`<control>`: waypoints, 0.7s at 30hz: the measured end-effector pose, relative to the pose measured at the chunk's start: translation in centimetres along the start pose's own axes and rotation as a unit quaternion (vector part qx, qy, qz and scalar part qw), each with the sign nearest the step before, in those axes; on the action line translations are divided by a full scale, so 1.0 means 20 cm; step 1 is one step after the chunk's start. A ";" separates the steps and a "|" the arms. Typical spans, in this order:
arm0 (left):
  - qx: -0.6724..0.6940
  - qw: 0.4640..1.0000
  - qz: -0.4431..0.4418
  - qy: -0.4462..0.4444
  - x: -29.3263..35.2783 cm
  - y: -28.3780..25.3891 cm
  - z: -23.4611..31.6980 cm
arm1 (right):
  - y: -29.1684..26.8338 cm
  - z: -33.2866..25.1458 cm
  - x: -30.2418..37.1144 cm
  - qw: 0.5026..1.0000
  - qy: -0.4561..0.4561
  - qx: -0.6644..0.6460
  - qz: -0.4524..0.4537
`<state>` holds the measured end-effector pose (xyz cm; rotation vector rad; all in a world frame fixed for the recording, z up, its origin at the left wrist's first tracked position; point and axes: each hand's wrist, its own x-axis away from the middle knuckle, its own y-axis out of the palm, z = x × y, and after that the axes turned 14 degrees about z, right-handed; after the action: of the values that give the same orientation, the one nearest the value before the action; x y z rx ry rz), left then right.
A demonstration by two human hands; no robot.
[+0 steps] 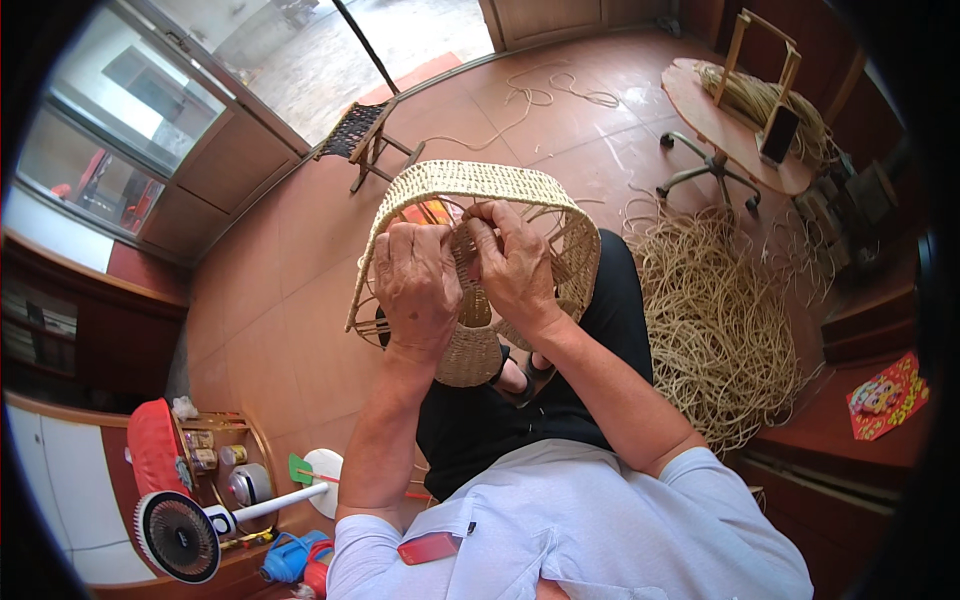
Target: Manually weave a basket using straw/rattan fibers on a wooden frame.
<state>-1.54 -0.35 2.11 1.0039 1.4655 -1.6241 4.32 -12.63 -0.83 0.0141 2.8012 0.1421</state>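
A pale woven cord basket (480, 178) with a wide rounded rim and bare frame bars rests between my knees. My left hand (418, 290) is closed over a part of it, with the knuckles up and the fingertips hidden. Just beside, my right hand (515, 265) pinches at a darker narrow woven strip inside the rim. Any thin strand between the fingers is too small to make out. Below the hands hangs a rounded woven section (468, 355). Something orange and red shows through the frame behind my left hand.
A big heap of loose cord (715, 325) lies on the floor to my right. Beyond it stands a round-topped wheeled stool (735, 120) carrying a cord coil and a wooden frame. A folding stool (365, 135) is ahead; a fan (178, 537) stands at lower left.
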 end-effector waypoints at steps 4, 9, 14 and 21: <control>0.107 0.985 0.029 -0.133 0.02 0.02 0.03 | -0.02 -0.01 -0.02 1.000 0.005 0.013 0.008; 0.124 0.972 0.071 -0.184 0.04 0.00 0.03 | -0.03 -0.02 -0.03 0.999 -0.030 0.036 -0.015; 0.105 0.980 0.045 -0.161 0.06 -0.02 0.03 | -0.09 -0.06 -0.02 0.980 -0.165 0.113 0.005; 0.138 0.970 0.024 -0.201 0.07 -0.03 0.05 | -0.12 -0.08 -0.11 0.890 -0.406 0.201 -0.043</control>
<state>-2.74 -1.34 1.13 0.7854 0.9570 -1.8978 5.80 -15.28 1.22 0.0371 1.9374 -0.3853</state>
